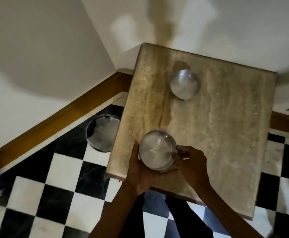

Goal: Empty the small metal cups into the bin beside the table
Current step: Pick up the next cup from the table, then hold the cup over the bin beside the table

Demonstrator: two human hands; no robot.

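Note:
A small metal cup with whitish scraps inside sits at the near left corner of the beige stone table. My left hand cups its left side and base. My right hand pinches its right rim. A second metal cup, also holding something pale, stands alone farther back on the table. The round metal bin, lined with white paper or plastic, stands on the floor just left of the table, partly hidden by the table edge.
The floor is black and white checkered tile. A white wall with a brown wooden skirting runs behind the bin. My legs show below the table's near edge.

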